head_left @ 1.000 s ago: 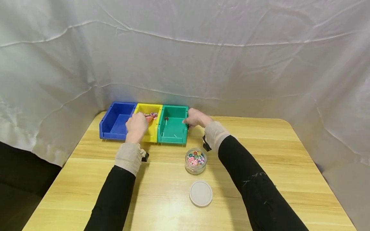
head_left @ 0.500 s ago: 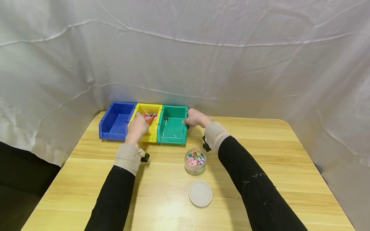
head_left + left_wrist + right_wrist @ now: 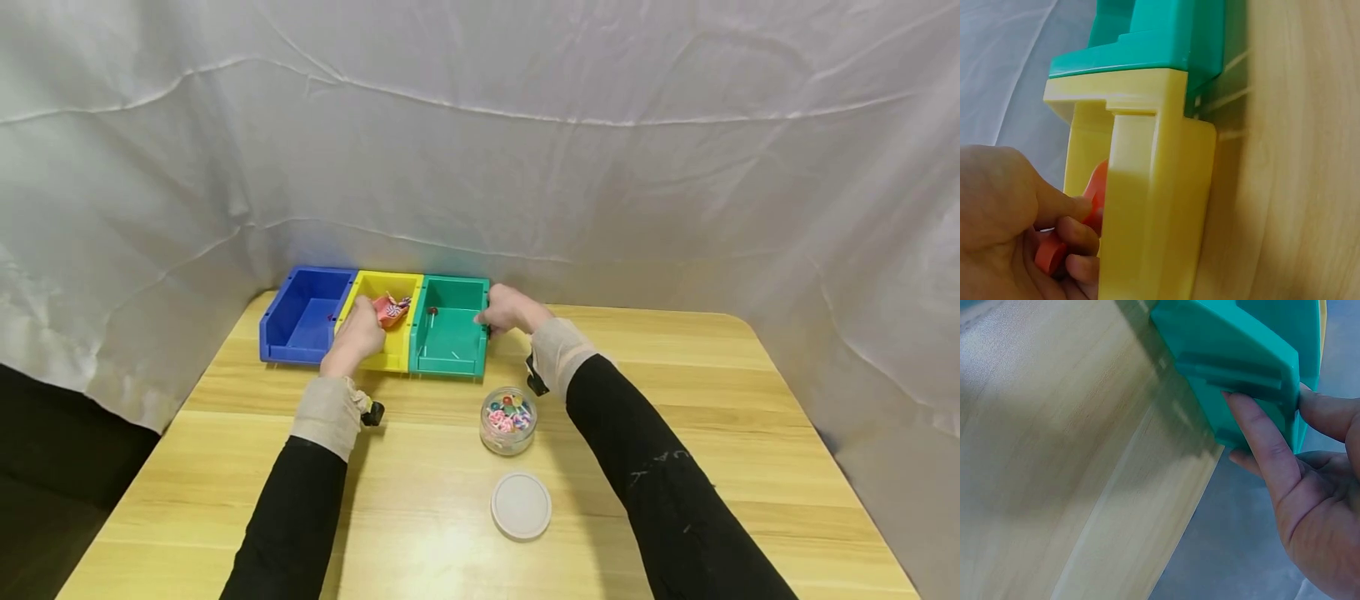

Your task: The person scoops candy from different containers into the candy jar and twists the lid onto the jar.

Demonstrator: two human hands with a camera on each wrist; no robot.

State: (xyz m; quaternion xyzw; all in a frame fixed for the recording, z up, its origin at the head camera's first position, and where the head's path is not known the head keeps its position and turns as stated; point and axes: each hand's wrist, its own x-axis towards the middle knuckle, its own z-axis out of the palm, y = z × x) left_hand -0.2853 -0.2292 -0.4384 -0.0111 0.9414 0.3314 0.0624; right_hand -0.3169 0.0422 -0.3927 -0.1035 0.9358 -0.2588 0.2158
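In the yellow bin (image 3: 390, 358), my left hand (image 3: 360, 332) grips a small red-orange scoop (image 3: 388, 311) by its handle. Swirled lollipops (image 3: 394, 309) lie in the scoop. The left wrist view shows the handle (image 3: 1050, 255) passing through curled fingers, while the bin's front wall hides most of the bowl. My right hand (image 3: 513, 309) holds the right wall of the green bin (image 3: 453, 342), thumb at the upper edge and fingers along the outer face, as the right wrist view shows. A dark red lollipop (image 3: 432, 311) and white sticks lie inside that bin.
A blue bin (image 3: 303, 321) adjoins the yellow one on the left. Nearer me stands an open glass jar (image 3: 508, 423) with several colourful lollipops, and a round whitish lid (image 3: 521, 506) lies before it. Grey cloth (image 3: 525, 167) hangs behind the wooden table (image 3: 675, 375).
My left hand has shifted slightly and turned, and the scoop's bowl has come into fuller view with lollipops in it. My right hand stays on the green bin.
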